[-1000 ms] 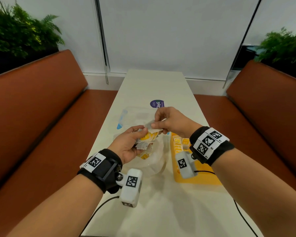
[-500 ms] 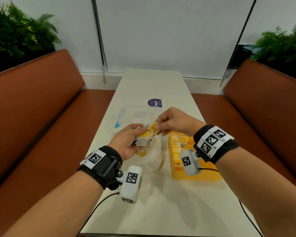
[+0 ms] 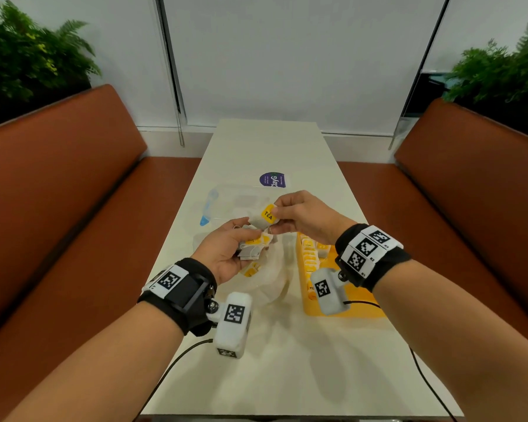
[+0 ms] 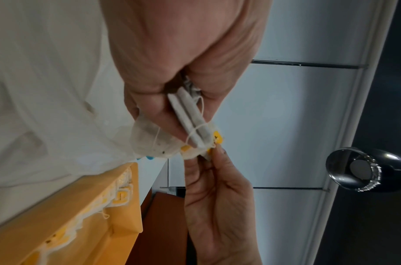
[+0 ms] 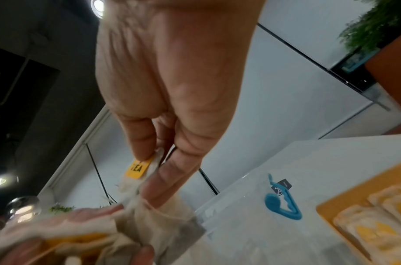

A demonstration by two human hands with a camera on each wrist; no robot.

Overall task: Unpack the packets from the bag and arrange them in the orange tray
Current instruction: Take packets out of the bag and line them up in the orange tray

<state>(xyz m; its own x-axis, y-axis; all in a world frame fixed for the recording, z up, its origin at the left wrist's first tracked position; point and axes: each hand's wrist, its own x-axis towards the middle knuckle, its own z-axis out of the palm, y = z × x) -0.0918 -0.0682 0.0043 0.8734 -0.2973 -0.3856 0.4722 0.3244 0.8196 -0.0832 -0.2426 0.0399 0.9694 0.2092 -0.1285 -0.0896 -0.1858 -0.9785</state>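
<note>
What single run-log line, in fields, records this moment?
left hand: holds tea bag bundle | right hand: pinches one tea bag, above table | orange tray: partly filled | stage: separating bag

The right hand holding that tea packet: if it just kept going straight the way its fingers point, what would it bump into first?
Probably the left hand and its bunch of packets. The right hand pinches one tea packet, fingers aimed leftward at them, nearly touching; depth is hard to judge.
</note>
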